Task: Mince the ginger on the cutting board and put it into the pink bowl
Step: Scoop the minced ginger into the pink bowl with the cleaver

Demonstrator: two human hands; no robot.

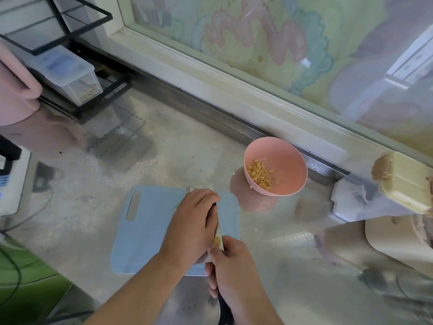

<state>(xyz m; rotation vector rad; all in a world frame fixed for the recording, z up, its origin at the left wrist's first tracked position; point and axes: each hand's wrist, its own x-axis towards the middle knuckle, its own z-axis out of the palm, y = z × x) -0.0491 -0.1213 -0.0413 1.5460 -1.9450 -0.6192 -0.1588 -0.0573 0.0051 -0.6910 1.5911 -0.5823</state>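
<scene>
The single head view looks down and forward from above the counter (pixel 187 148); it stands close over the cutting board (pixel 150 226); the window frame (pixel 210 73) crosses the far side diagonally.

Soft daylight, blurry edges, wide-angle distortion

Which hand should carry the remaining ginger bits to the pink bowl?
Probably the right hand: it grips the knife handle nearer the round pink bowl, while the left hand rests on the blade.
</scene>
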